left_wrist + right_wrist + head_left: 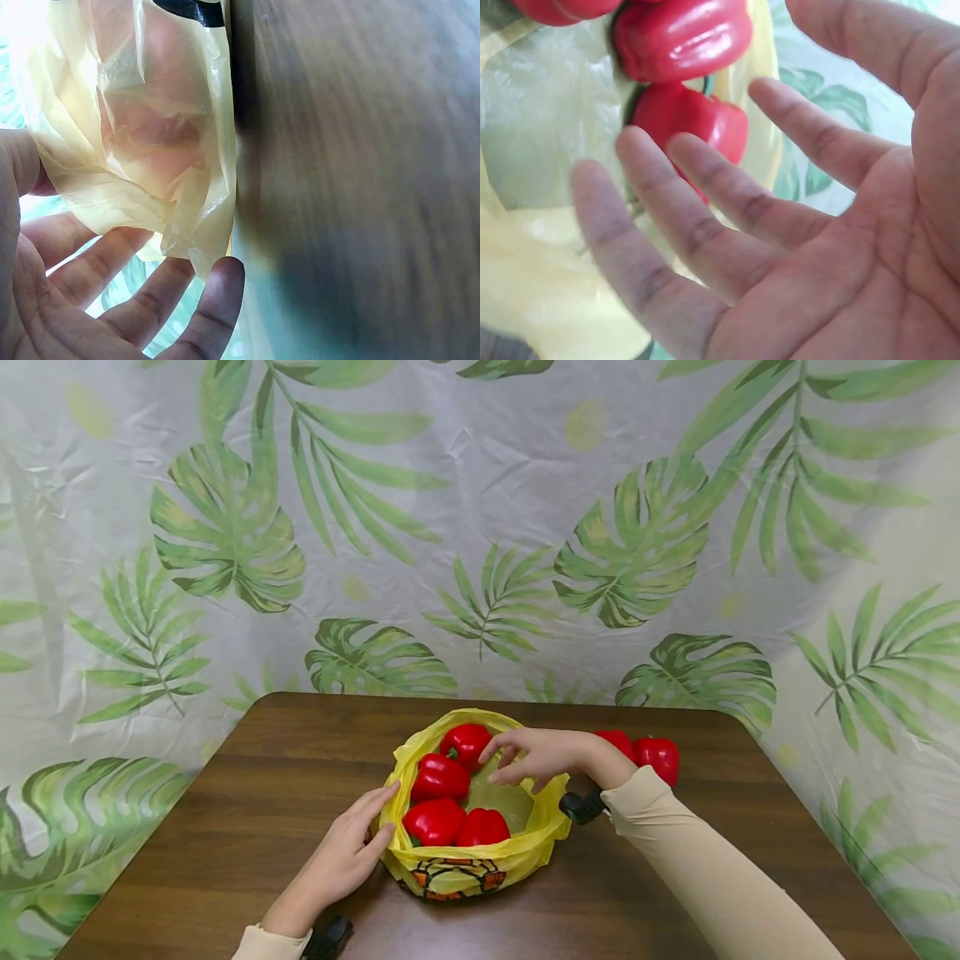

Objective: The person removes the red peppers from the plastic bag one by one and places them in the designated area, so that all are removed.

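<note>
Four glossy red bell peppers [448,797] are lying inside the crinkled yellow plastic bag [480,860], which is sitting open near the front middle of the dark brown wooden table [225,827]. I am keeping my left hand [347,852] against the bag's near-left wall, fingers straight and thumb touching the rim, gripping nothing. Risk, as I judge it: the film is thin and slack, so a sideways nudge from either hand could be collapsing the rolled rim or tipping the bag, letting peppers roll onto the table. Farther on, my right hand [534,756] is hovering over the bag's far-right rim, palm down, fingers spread loosely and empty. Beyond its wrist, two more red peppers [651,756] are resting on the table outside the bag.
</note>
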Action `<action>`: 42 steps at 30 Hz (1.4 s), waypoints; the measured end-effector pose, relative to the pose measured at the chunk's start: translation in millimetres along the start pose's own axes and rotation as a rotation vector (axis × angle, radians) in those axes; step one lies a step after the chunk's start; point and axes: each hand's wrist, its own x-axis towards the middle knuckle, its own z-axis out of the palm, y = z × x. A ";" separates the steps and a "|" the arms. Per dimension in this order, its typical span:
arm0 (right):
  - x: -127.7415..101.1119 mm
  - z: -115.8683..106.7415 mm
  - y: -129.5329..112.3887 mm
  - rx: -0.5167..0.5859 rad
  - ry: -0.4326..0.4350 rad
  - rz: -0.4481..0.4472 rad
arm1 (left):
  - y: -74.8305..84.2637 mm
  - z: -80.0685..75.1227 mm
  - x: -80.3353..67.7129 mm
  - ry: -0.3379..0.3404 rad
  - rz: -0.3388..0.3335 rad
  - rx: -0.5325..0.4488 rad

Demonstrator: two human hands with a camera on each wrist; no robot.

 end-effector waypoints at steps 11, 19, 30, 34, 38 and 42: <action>21.5 21.3 -4.7 -0.018 -0.088 0.100 | -1.2 2.5 -1.0 0.004 0.024 0.012; 26.8 32.2 -8.4 0.002 -0.109 0.152 | -0.9 0.9 -0.3 0.003 0.012 0.011; 29.9 39.8 -12.2 0.006 -0.115 0.162 | 2.0 -0.3 -0.4 0.024 0.041 0.009; 31.5 42.0 -12.7 0.006 -0.126 0.163 | 2.8 -0.8 -0.2 0.022 0.039 -0.004; 32.2 43.5 -13.4 0.004 -0.132 0.167 | 2.4 -0.4 -0.1 0.022 0.042 -0.006; 32.2 44.2 -14.3 -0.004 -0.136 0.166 | 1.8 -0.5 -0.4 0.026 0.048 0.006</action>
